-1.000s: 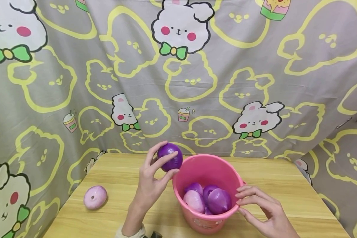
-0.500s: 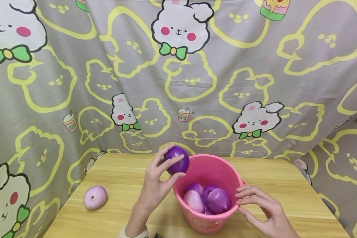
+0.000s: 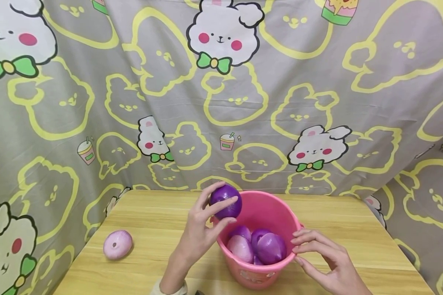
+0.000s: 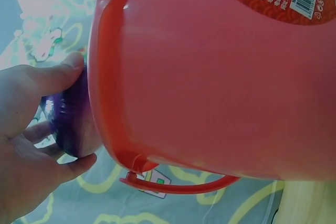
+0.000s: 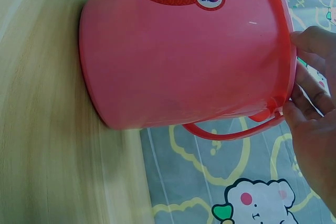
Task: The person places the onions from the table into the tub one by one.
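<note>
My left hand [image 3: 200, 229] grips a glossy, deep purple onion [image 3: 227, 207] between thumb and fingers, at the left rim of a pink bucket [image 3: 252, 278]. From the left wrist view, this onion [image 4: 76, 114] overlaps the rim. Several purple onions [image 3: 271, 248] lie inside the bucket, one of them paler. On the opposite side, my right hand [image 3: 326, 258] holds the rim with its fingertips and thumb; the right wrist view shows these fingers [image 5: 312, 90] at the rim. The bucket stands upright on the table.
A pale pinkish onion [image 3: 118, 244] lies on the wooden table [image 3: 151, 217], to the left. Behind and beside the table hangs a grey curtain [image 3: 192, 102] with rabbit prints. The bucket's red handle [image 5: 236, 136] hangs down on its far side.
My left hand has moved right and slightly down with the onion, from just left of the bucket to over its left rim. The right hand and bucket stay in place.
</note>
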A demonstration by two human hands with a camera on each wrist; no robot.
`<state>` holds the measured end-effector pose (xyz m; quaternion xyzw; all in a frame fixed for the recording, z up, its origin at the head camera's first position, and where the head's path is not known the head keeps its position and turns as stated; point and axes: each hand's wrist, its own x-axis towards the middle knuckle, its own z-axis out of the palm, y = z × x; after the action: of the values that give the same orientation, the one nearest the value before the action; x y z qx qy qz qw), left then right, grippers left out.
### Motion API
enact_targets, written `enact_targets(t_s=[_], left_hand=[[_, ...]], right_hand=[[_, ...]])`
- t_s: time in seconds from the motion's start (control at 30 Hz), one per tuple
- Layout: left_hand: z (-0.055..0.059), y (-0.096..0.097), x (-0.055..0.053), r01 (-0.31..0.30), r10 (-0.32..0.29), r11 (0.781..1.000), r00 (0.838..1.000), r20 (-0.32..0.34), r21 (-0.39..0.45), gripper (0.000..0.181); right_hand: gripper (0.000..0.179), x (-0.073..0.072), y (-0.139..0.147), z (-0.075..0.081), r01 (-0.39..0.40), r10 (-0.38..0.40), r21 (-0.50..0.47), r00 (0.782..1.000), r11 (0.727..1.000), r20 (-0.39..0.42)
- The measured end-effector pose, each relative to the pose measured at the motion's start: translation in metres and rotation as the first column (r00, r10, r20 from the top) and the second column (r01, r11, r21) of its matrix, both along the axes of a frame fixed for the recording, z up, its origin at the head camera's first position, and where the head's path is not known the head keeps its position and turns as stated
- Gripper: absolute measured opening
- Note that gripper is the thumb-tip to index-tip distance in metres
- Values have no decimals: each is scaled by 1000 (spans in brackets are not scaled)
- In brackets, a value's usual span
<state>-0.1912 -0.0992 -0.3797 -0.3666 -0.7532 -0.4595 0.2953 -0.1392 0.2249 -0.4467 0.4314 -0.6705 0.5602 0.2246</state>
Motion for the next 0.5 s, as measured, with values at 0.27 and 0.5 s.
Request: enact_targets(t_s=[0.27,0.5], left_hand=[[-2,5,-1,18,-18,1000,1000,-21,-14,46],[-5,9,-2,33,-34,999,999,-35,-22,51]], right_hand=[[44,-1,0,0,-20,19,-11,1000,1000,-24],[43,-1,0,0,-23,23,-11,999,1000,-29]])
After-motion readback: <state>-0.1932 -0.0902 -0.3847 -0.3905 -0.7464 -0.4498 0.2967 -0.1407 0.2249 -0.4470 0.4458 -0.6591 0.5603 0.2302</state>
